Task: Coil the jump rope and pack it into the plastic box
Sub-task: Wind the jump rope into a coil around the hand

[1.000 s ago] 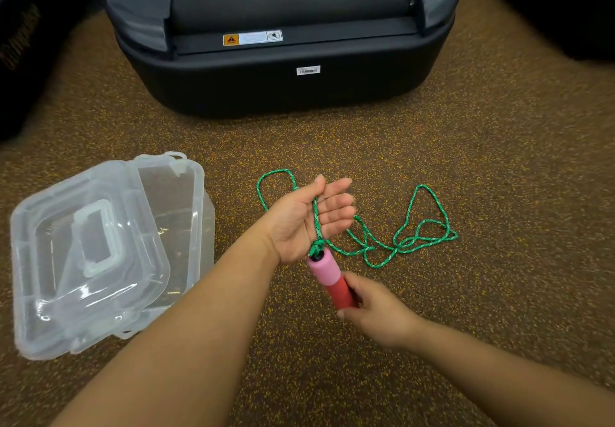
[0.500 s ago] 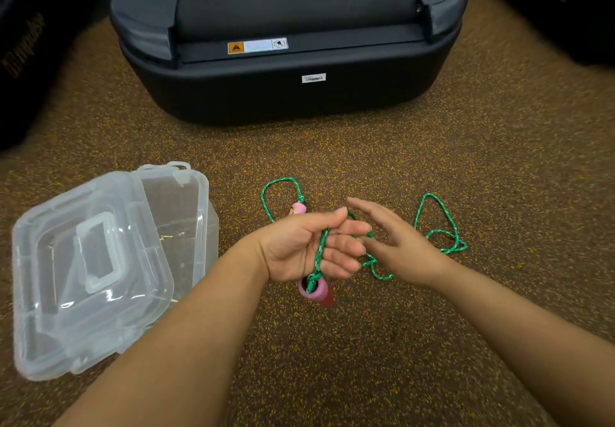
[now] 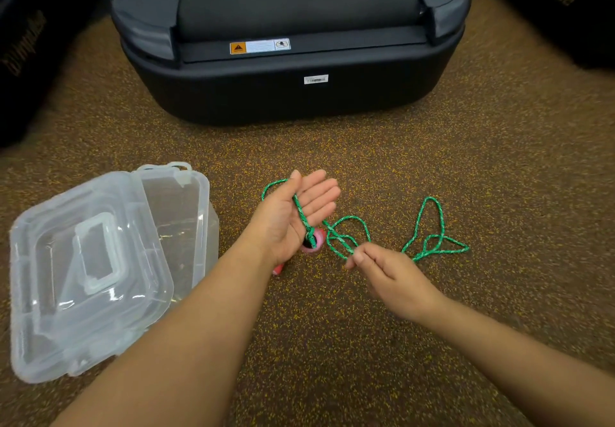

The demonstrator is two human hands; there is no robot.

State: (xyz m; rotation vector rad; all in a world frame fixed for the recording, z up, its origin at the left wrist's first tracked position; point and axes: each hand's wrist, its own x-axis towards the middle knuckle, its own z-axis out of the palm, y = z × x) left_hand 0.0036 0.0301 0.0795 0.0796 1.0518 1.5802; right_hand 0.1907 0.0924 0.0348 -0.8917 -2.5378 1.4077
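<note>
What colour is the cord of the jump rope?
Green braided cord flecked with darker and paler strands, clearest in the head view.

Dim, soft light — edges bowed, vignetted.

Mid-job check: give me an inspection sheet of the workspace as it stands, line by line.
Surface: brown speckled floor.
Job's things: green jump rope partly loose on floor; pink handle below left palm; clear plastic box open, its lid lying askew over it.
Clutter: nothing seen.
Hands: left hand palm up, fingers straight, rope across it; right hand pinches a rope loop.
Cables: nothing seen.
Surroundings: large black case ahead; dark objects at both sides.
</note>
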